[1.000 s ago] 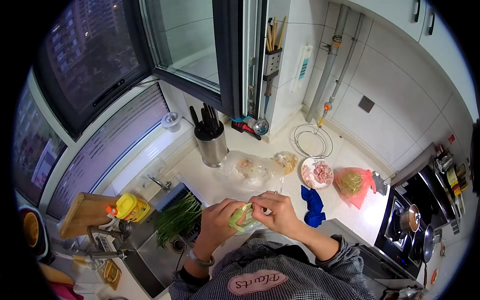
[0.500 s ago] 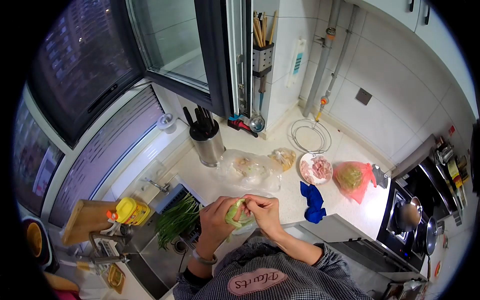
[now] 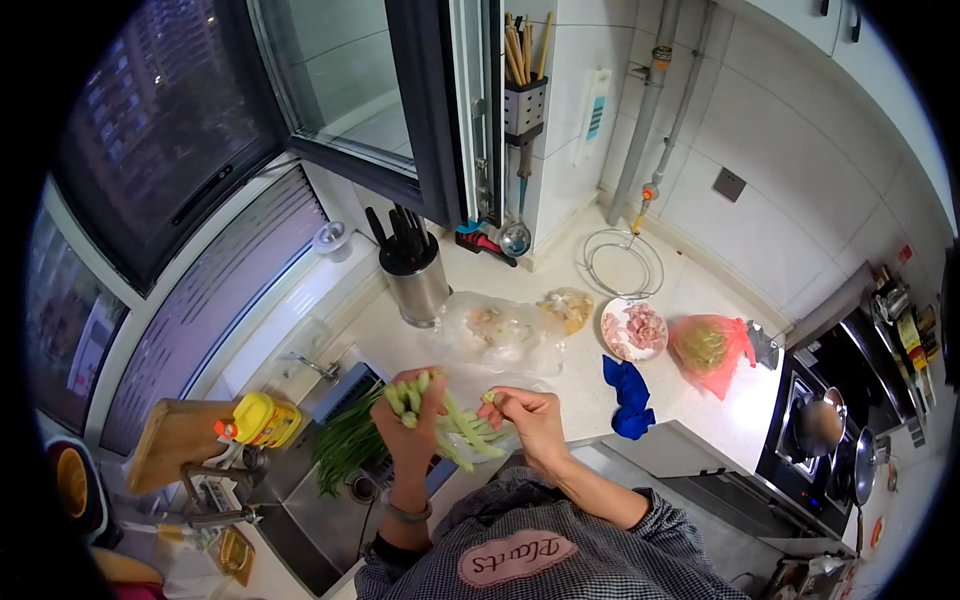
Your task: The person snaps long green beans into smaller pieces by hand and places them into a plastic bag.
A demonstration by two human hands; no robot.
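Observation:
My left hand [image 3: 408, 432] is wrapped round a bunch of pale green bean pods [image 3: 404, 393], whose ends poke out above the fingers. My right hand [image 3: 532, 425] is closed in a pinch, with a small pale green bean piece [image 3: 489, 397] at its fingertips. Between and below the hands, more long bean pods [image 3: 466, 432] lie on clear plastic at the counter's front edge. Dark green leafy stalks [image 3: 345, 440] lie over the sink, left of my left hand.
Beyond my hands lie a clear plastic bag [image 3: 500, 340], a plate of sliced meat [image 3: 634, 330], a blue cloth-like bundle [image 3: 628, 398] and a pink bag [image 3: 708, 350]. A knife block [image 3: 415, 285] stands at the back left. On the right, a pan [image 3: 818, 428] sits on the stove.
My hands have separated. The left has shifted left with the bunch of beans, while the right stays about in place with a small piece. The pods on the counter now show.

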